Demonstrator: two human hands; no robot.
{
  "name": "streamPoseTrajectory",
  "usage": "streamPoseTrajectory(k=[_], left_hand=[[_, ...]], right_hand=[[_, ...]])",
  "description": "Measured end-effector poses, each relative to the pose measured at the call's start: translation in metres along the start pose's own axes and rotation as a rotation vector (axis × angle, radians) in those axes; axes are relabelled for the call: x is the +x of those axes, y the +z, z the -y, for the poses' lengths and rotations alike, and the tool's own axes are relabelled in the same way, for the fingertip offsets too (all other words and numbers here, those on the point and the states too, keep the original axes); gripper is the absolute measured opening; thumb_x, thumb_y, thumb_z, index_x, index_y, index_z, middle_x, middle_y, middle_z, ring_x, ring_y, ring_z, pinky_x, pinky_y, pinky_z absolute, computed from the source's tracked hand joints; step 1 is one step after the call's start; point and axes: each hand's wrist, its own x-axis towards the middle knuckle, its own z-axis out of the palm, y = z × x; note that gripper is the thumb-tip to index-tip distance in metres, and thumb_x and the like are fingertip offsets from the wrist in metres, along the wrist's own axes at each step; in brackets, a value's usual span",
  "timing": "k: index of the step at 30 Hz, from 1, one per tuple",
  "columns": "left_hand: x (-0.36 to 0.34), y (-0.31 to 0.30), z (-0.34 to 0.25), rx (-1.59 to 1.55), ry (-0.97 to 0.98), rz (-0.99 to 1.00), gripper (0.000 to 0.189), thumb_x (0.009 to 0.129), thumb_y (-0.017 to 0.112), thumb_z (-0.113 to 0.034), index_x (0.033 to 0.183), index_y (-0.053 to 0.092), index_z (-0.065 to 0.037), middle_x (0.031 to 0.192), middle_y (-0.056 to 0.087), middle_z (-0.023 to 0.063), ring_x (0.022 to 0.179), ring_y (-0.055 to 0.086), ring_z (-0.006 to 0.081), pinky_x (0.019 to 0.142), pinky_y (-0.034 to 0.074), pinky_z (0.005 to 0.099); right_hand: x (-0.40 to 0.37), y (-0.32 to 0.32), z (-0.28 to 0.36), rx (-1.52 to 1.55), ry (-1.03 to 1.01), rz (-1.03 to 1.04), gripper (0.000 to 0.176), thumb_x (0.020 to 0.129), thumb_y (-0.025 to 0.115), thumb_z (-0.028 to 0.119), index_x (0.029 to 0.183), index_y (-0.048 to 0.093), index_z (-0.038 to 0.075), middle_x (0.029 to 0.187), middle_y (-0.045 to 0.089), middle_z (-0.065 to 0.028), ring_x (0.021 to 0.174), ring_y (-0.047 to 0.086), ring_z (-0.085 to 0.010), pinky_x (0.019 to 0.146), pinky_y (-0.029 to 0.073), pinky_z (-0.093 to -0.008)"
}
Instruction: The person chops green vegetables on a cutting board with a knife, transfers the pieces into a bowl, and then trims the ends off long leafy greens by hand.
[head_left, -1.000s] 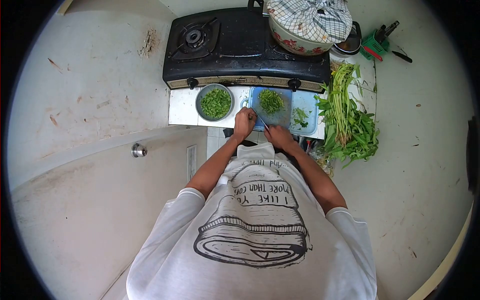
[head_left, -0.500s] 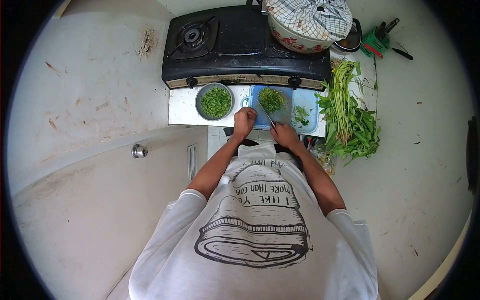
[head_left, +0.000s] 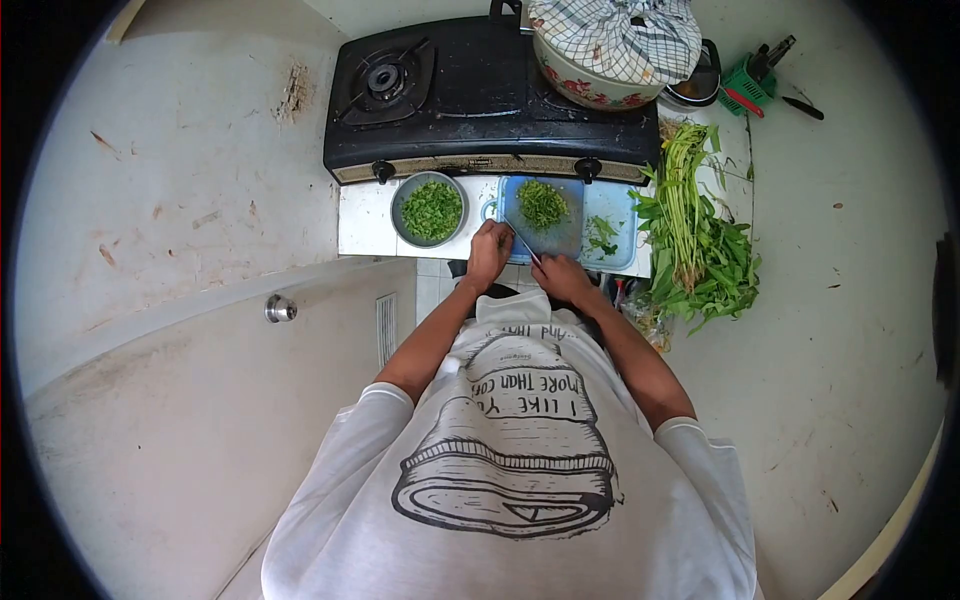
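Observation:
My right hand [head_left: 561, 276] is closed on the handle of a knife [head_left: 523, 242], whose blade slants up and left over the blue cutting board [head_left: 572, 244]. The blade's tip is close to my left hand [head_left: 489, 250], which is closed at the board's left edge; whether its fingers hold anything is too small to tell. Chopped greens [head_left: 543, 205] lie in a heap on the board, beyond the knife. A few loose leaves [head_left: 601, 233] are on the light blue tray [head_left: 626, 250] at the right.
A round bowl of chopped greens [head_left: 432, 211] stands left of the board. Behind is a black stove [head_left: 480, 85] with a cloth-topped pot [head_left: 590, 82]. Long-stemmed leafy greens [head_left: 700, 225] lie at the right, below a green basket [head_left: 745, 84] and another knife [head_left: 803, 108].
The knife and my right hand have moved slightly left and toward my body. The blade has come away from the chopped heap and is nearer my left hand.

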Motion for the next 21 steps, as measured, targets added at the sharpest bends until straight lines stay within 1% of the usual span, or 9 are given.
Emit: streamPoseTrajectory(k=[7,10,13,16,19,21], left_hand=[[-0.005,-0.001,0.004,-0.008,0.052,0.023,0.013,0.083,0.066,0.007,0.095,0.07,0.002,0.092,0.063,0.0211,0.086,0.066,0.0394,0.077,0.053,0.0442],[-0.007,-0.003,0.006,0.02,0.09,0.027,0.013,0.084,0.066,0.006,0.095,0.07,0.002,0.093,0.063,0.0204,0.086,0.065,0.0395,0.078,0.053,0.0447],[-0.005,-0.005,0.002,0.012,0.052,0.013,0.011,0.085,0.066,0.005,0.094,0.071,0.002,0.093,0.064,0.0197,0.085,0.065,0.038,0.077,0.053,0.045],[-0.003,-0.007,-0.003,-0.027,-0.011,0.009,0.01,0.085,0.066,0.004,0.093,0.072,0.002,0.089,0.064,0.0188,0.082,0.065,0.0369,0.075,0.052,0.0447],[-0.001,-0.008,-0.002,-0.026,0.002,0.015,0.009,0.085,0.067,0.004,0.092,0.072,0.001,0.086,0.063,0.0184,0.08,0.065,0.0365,0.074,0.051,0.044],[-0.001,-0.007,-0.002,-0.033,-0.011,0.018,0.008,0.085,0.068,0.003,0.091,0.072,0.001,0.085,0.064,0.0184,0.08,0.065,0.0366,0.073,0.051,0.0437]], right_hand=[[0.009,0.004,0.005,-0.042,-0.018,-0.023,0.041,0.099,0.055,0.036,0.096,0.069,-0.002,0.085,0.071,-0.0294,0.083,0.07,-0.0475,0.08,0.056,-0.0556],[0.012,0.005,0.005,-0.061,-0.007,-0.031,0.041,0.099,0.055,0.036,0.096,0.069,-0.002,0.085,0.071,-0.0288,0.083,0.07,-0.0469,0.08,0.057,-0.055],[0.007,0.002,0.003,-0.081,0.026,-0.006,0.04,0.098,0.053,0.036,0.097,0.071,0.0,0.091,0.072,-0.0266,0.086,0.072,-0.0438,0.083,0.057,-0.0538],[0.004,-0.001,0.0,-0.074,0.02,0.002,0.04,0.098,0.054,0.036,0.096,0.071,-0.001,0.089,0.072,-0.0266,0.086,0.072,-0.0435,0.082,0.057,-0.0537],[0.002,-0.002,-0.001,-0.055,-0.025,-0.061,0.04,0.098,0.056,0.036,0.096,0.069,-0.002,0.084,0.071,-0.0292,0.079,0.07,-0.0468,0.077,0.057,-0.0549],[0.001,-0.002,0.0,-0.04,-0.015,-0.042,0.041,0.099,0.056,0.036,0.096,0.068,-0.003,0.084,0.071,-0.0292,0.08,0.07,-0.0468,0.078,0.057,-0.055]])
